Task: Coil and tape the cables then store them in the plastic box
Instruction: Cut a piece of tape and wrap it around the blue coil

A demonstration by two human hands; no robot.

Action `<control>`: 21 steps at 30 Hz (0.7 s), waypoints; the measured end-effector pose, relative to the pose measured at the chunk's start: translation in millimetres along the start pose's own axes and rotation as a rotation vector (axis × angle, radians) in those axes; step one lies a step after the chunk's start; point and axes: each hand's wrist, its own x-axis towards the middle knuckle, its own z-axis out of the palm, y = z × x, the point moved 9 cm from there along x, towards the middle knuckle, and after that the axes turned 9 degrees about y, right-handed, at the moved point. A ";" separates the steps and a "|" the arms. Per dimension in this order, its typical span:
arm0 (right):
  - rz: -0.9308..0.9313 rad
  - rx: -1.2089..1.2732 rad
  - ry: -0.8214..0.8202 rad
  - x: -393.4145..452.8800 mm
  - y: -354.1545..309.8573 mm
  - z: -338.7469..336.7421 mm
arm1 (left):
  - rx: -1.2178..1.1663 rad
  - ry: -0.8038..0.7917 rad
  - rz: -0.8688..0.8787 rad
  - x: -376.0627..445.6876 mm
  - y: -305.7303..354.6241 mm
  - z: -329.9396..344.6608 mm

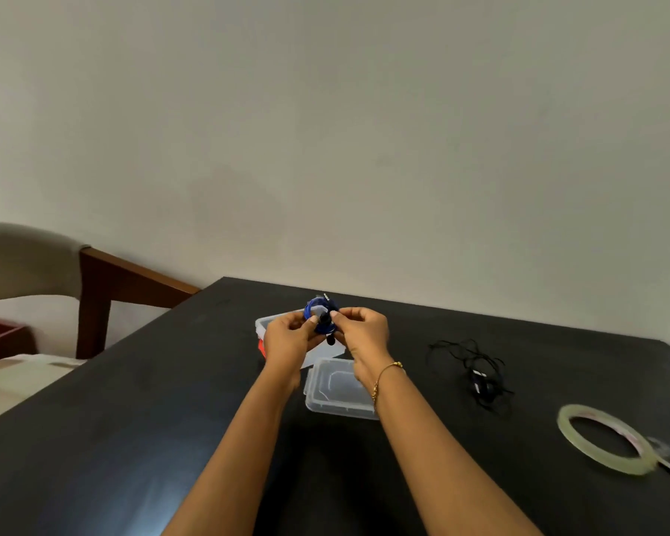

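Both forearms extended fwd over dark table [171, 400]. Left hand [287, 336] and right hand [362, 332] raised, fingers curled, pinching blue coiled cable [318, 309] btwn them, above plastic box [262, 323]. Lid [339, 396] nearer.

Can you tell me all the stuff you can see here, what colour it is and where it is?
blue cable: 1, blue, coiled, held above the box
plastic box: 1, clear, behind the hands
lid: 1, clear, on table under right wrist
black cable: 1, black, tangled, table right
tape roll: 1, clear, table far right
table: 1, black
chair: 1, brown and beige, left
bracelet: 1, gold, right wrist
left hand: grips blue cable
right hand: pinches blue cable
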 end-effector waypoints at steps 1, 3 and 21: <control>-0.008 -0.011 -0.004 2.7 -1.6 9.9 | 0.031 0.028 0.027 9.8 1.0 -5.7; -0.025 -0.023 -0.026 10.5 -3.1 31.0 | 0.138 0.113 0.115 28.5 7.5 -18.3; -0.457 -0.936 -0.290 18.9 3.4 80.8 | 1.098 0.066 0.356 70.0 -3.1 -29.9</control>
